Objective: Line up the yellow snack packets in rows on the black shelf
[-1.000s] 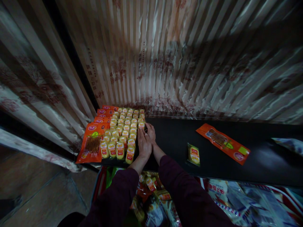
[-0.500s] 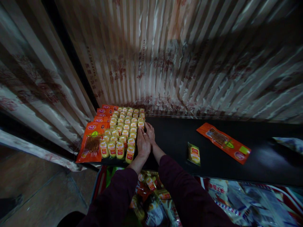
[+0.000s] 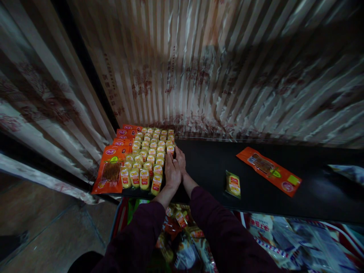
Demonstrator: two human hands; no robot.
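Small yellow wrapped snack cakes (image 3: 144,179) stand upright in close rows at the left end of the black shelf (image 3: 204,159). My left hand (image 3: 172,171) lies along the right side of these rows, fingers stretched out and touching the outer packs. Just right of it, my right hand (image 3: 181,160) is also stretched out flat, against the left hand, with its fingertips near the packs farther back. Neither hand grips anything. Orange snack packets (image 3: 110,167) with brown sticks showing through form a row left of the cakes.
A single yellow wrapped cake (image 3: 233,184) lies flat on the shelf, right of my hands. Farther right is an orange packet (image 3: 269,170). Bins of mixed bagged snacks (image 3: 301,242) sit below the front edge. Printed, crinkled sheeting (image 3: 199,83) covers the back.
Almost nothing differs. My hands stay pressed along the rows, and the view has shifted very slightly.
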